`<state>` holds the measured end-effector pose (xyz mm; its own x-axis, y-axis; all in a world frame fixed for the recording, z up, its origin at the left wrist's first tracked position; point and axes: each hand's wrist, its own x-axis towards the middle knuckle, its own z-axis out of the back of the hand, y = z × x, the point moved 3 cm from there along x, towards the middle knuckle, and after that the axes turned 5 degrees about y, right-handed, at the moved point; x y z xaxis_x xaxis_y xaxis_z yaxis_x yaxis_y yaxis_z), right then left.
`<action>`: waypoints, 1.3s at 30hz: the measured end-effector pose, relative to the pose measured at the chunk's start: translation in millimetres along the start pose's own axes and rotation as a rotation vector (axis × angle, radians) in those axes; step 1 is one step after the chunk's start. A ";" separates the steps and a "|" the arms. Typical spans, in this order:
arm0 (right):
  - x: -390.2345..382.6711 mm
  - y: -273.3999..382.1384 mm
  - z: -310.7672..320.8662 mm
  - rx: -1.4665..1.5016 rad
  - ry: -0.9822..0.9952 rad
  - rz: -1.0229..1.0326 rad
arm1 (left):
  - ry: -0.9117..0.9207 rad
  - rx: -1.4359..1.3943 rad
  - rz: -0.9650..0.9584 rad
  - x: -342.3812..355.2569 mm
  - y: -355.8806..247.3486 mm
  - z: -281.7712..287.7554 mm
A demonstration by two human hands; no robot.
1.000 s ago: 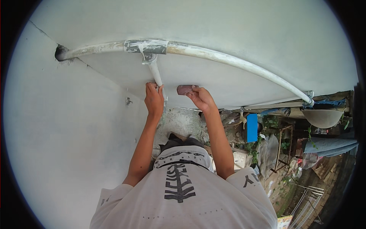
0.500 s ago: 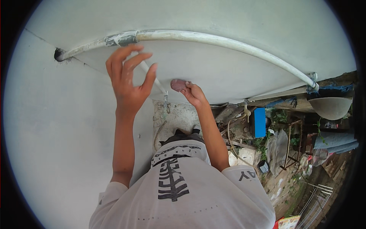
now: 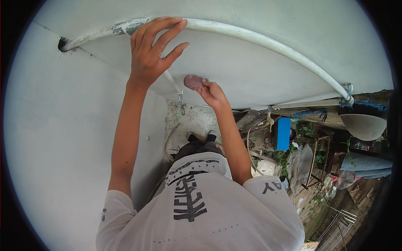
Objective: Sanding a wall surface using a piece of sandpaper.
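A white pipe (image 3: pixel 251 38) runs in front of the grey-white wall, entering a hole on the left. My left hand (image 3: pixel 149 58) is raised, with its fingers spread over the pipe beside a grey, white-smeared joint (image 3: pixel 124 27). Its fingertips reach the pipe, though I cannot tell how firmly they touch, and nothing is in its grasp. White specks dot its fingers. Lower and to the right, my right hand (image 3: pixel 213 94) pinches a flat reddish-brown piece of sandpaper (image 3: pixel 193 82) with whitish dust on it, held against or very near the wall.
A thinner white pipe (image 3: pixel 173 82) drops down the wall left of the sandpaper. To the right are a tap (image 3: pixel 270 120) with a hose, a blue box (image 3: pixel 283 134) and a grey basin (image 3: pixel 365 126). Metal rods (image 3: pixel 341 221) lie at the lower right.
My left hand has moved up and slightly right to the pipe, its fingers straightening. My right hand and the sandpaper have shifted slightly up and left in view, which has itself shifted a little.
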<state>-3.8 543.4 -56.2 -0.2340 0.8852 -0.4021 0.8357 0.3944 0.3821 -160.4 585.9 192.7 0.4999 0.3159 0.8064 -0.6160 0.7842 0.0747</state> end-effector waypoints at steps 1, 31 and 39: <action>1.5 3.1 0.0 0.040 0.002 -0.006 | -0.002 0.051 -0.041 2.3 3.6 1.8; -9.3 43.5 -16.7 0.028 -0.036 -0.069 | -0.335 0.065 -0.087 -25.1 73.9 -14.2; -1.8 33.3 -6.9 0.028 -0.027 -0.061 | -0.319 0.173 -0.106 -24.0 65.1 -12.2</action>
<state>21.0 556.6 -37.0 -0.2719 0.8524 -0.4466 0.8341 0.4402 0.3324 -205.0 635.9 171.1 0.3687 0.0343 0.9289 -0.6784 0.6932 0.2436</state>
